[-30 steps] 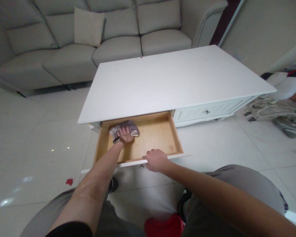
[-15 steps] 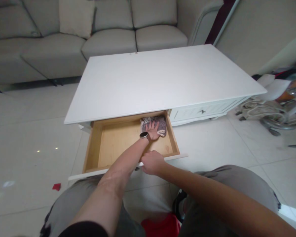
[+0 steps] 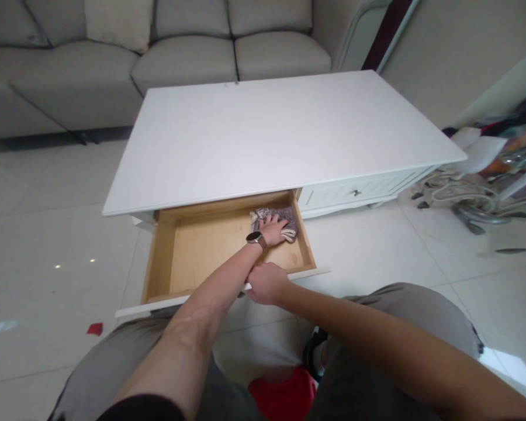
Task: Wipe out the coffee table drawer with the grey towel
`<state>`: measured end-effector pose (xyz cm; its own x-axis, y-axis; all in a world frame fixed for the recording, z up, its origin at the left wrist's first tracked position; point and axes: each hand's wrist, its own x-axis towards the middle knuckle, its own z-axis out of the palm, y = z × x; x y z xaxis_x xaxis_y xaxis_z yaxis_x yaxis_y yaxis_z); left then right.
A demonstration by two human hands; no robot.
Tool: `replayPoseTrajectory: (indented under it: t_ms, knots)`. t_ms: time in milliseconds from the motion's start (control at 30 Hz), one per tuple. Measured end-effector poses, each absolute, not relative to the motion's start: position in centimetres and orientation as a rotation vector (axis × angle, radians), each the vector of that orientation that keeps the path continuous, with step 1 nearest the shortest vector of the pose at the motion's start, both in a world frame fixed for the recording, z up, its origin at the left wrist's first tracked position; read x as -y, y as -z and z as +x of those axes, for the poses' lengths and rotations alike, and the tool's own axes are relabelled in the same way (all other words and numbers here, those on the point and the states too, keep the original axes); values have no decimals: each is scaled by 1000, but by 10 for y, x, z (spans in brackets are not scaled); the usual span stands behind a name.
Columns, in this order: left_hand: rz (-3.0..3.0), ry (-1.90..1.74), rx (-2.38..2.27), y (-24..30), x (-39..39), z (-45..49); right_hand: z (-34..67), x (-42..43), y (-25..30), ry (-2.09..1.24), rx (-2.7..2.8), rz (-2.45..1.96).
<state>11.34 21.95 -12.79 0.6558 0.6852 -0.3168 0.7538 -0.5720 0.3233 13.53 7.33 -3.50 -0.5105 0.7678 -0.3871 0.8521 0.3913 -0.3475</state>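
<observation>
We've got our L hand (image 3: 272,231) in the pulled-out drawer (image 3: 201,248), palm down on a folded cloth (image 3: 291,217), fingers spread & a bit bent over it, not closed round it. Cloth's purplish-grey w/ a pale pattern & lies on the drawer's wooden bottom, far R corner, near the back & R walls; can't tell if it touches them. Our R hand (image 3: 268,283) is clenched on the white drawer front (image 3: 166,305), fingers hooked over its top edge, just R of our L forearm (image 3: 210,304), which reaches across the same edge. We've a round-faced watch (image 3: 255,237) on the L wrist, brown strap. Drawer belongs to a low white table (image 3: 280,134); its other drawer, on the R, is pushed in, w/ a small knob (image 3: 355,193). Behind the table: grey sofa (image 3: 184,64) w/ pale cushion (image 3: 118,23). On the tiled floor (image 3: 79,204) to our L, a small red scrap (image 3: 95,328); btwn our legs (image 3: 403,318), a red thing (image 3: 284,394), partly hidden, can't ID it
</observation>
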Motion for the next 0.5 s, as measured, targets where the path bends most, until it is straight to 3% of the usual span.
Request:
replayPoseTrajectory:
  t_ms: [233, 500]
  knots:
    - [2406, 402, -801, 115, -186, 89, 135, -72, 39, 685, -2506, 1450]
    - [2236, 297, -1319, 122, -222, -32, 135, -76, 32, 697, -2492, 1352]
